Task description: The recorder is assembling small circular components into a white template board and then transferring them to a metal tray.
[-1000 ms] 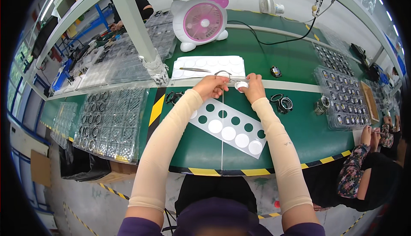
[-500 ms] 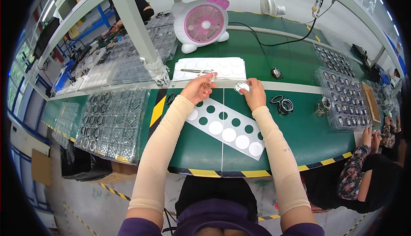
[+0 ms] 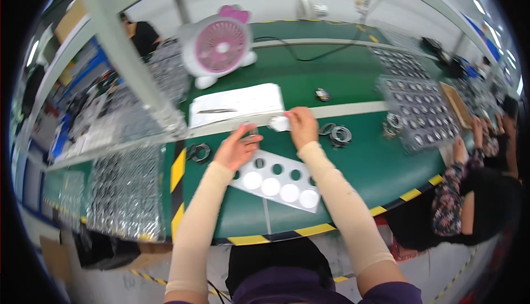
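A person's two sleeved arms reach up from the bottom of the frame over a green workbench. Centre frame, the right hand (image 3: 302,127) pinches a small white disc (image 3: 280,123) between its fingertips. Just left, the left hand (image 3: 236,148) curls loosely round what looks like a small clear ring (image 3: 251,133); the grip itself is hard to make out. Below them lies a white tray (image 3: 276,180) of round holes, four filled. Keeping both pieces steady and square above the tray seems wise.
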Available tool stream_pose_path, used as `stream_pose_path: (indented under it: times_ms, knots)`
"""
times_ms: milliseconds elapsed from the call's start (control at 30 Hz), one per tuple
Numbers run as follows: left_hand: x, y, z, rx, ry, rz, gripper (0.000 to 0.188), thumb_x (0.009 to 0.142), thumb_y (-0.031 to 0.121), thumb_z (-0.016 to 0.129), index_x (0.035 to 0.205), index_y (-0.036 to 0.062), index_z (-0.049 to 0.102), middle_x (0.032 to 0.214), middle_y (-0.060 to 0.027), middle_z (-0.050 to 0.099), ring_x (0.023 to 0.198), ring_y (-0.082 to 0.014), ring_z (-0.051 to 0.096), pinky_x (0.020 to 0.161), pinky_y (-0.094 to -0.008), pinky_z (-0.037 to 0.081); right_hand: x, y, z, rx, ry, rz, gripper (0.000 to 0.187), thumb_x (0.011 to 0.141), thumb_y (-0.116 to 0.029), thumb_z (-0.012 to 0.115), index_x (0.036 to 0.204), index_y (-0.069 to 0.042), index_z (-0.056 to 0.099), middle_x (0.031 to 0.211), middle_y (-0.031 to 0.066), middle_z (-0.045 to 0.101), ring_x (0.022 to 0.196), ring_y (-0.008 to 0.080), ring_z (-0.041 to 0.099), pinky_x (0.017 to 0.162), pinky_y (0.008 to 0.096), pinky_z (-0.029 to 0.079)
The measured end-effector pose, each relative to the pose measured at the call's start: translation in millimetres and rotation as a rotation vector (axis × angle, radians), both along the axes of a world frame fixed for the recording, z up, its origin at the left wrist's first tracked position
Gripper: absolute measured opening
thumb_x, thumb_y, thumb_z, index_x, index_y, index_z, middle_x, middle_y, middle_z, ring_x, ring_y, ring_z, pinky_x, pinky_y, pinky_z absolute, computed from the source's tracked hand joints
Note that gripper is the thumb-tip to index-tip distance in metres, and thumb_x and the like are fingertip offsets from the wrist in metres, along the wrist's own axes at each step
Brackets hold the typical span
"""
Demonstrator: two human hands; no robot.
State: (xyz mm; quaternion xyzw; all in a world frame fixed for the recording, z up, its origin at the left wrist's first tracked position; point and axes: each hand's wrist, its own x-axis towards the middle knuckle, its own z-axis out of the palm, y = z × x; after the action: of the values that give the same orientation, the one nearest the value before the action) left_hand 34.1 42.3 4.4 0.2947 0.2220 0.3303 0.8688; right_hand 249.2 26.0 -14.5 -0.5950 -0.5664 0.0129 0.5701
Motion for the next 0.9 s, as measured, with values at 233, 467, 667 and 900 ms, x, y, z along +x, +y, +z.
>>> stream_pose_path:
  times_ms: [233,467,667,900]
  knots:
    - [-13.5,2.4,-15.8,-0.02,-0.114,0.113,0.034,0.091,0.022,0.048,0.12,0.0031,0.048,0.094,-0.0165,0.061,0.085,-0.0213,0.059,0.074,-0.0281,0.05,-13.0,10.9,-5.4,0.036,0.056,-0.035,0.011,0.081,-0.012,0.054,0.08,-0.004,0.061,0.081,0.0155,0.059,0.08,0.0341,0.055,0.07,0.0407,0.045]
    - [-11.8,-7.8,-16.3,0.011,-0.062,0.2,0.039,0.091,0.023,0.048,0.126,0.0073,0.041,0.1,-0.0136,0.058,0.089,-0.0183,0.057,0.081,-0.0302,0.047,-11.4,10.8,-8.0,0.056,0.07,-0.074,0.01,0.081,-0.011,0.054,0.081,-0.002,0.058,0.08,0.0144,0.058,0.079,0.0328,0.055,0.069,0.0404,0.044]
    - [-18.3,-19.7,-16.1,0.029,-0.038,0.21,0.04,0.091,0.023,0.048,0.127,0.0067,0.04,0.101,-0.0116,0.058,0.089,-0.0164,0.057,0.082,-0.0301,0.047,-13.3,13.1,-8.5,0.021,0.104,-0.01,0.01,0.082,-0.011,0.055,0.082,-0.002,0.058,0.081,0.0121,0.057,0.082,0.0303,0.054,0.07,0.0386,0.044]
    - [-20.5,-21.3,-16.2,0.042,-0.022,0.214,0.04,0.092,0.023,0.046,0.128,0.0077,0.039,0.101,-0.0111,0.058,0.089,-0.0157,0.057,0.081,-0.0292,0.047,-15.8,10.7,-1.4,0.047,0.117,0.028,0.009,0.079,-0.014,0.059,0.077,-0.006,0.06,0.078,0.0073,0.056,0.08,0.0257,0.055,0.068,0.0358,0.045]
